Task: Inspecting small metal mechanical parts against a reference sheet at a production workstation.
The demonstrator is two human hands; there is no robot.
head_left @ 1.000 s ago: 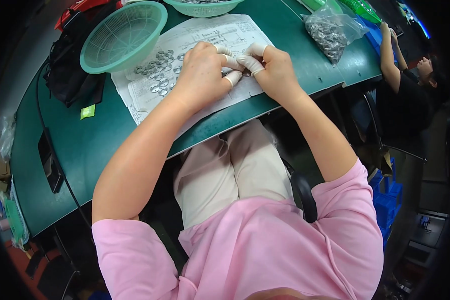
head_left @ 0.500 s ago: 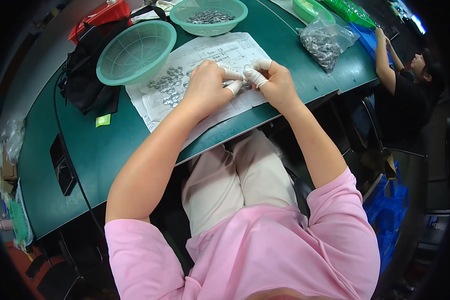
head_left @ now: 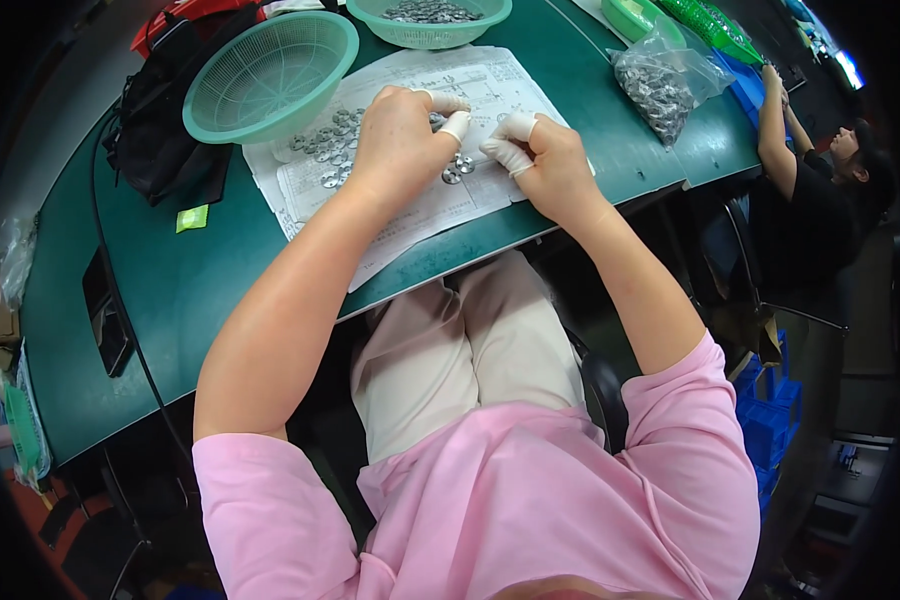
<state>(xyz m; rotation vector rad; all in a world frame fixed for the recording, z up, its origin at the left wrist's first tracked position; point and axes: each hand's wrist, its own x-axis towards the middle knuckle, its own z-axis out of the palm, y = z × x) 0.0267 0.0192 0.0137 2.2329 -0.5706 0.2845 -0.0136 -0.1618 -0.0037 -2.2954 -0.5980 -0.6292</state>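
My left hand (head_left: 400,140) is over the printed paper, its white-covered thumb and index finger apart with a gap between them. Small silver discs with holes (head_left: 335,145) lie spread on the paper beside and beneath it. A few more silver discs (head_left: 457,169) rest between my two hands. My right hand (head_left: 545,165) is closed in a pinch just right of those, its thumb and index finger also in white finger covers. Whatever sits between the right fingertips is hidden or too small to name. The printed paper (head_left: 440,205) lies under both hands.
A pale green mesh basket (head_left: 220,125) stands at the back left, and another basket (head_left: 440,38) holds silver discs. A clear bag of metal parts (head_left: 660,95) lies right. A black bag (head_left: 155,150), green packet (head_left: 192,218), phone (head_left: 105,310) and cable surround the left. A person (head_left: 820,205) sits at right.
My hands have moved apart from touching fingertips; the left went left and up a little. The left thumb and index finger have spread. More discs show between the hands. The whole view has shifted slightly.
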